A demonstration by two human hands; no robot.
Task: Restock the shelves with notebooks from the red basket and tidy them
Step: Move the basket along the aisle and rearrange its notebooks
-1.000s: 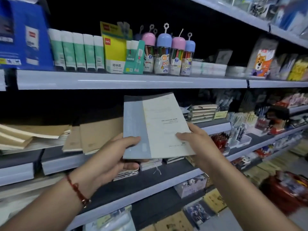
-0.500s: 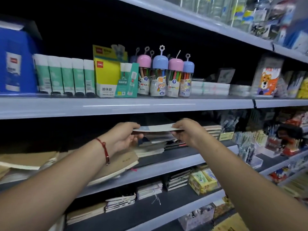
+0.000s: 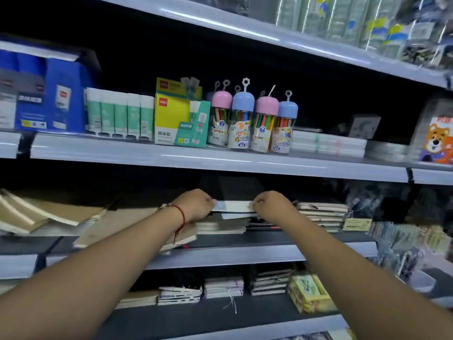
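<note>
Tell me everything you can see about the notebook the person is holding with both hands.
The notebook is thin, with a pale cover that has a light blue-grey band at its left end. It looks like paper or card. It lies nearly flat, seen almost edge-on, on top of a stack of notebooks on the middle shelf. The left hand grips its left end and the right hand pinches its right end.

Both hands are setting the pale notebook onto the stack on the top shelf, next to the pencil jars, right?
Wrong shelf. In the head view the left hand and right hand hold the pale notebook over the stack on the shelf below the one carrying the pencil jars. Both hands on it and the stack are as you say.
</note>
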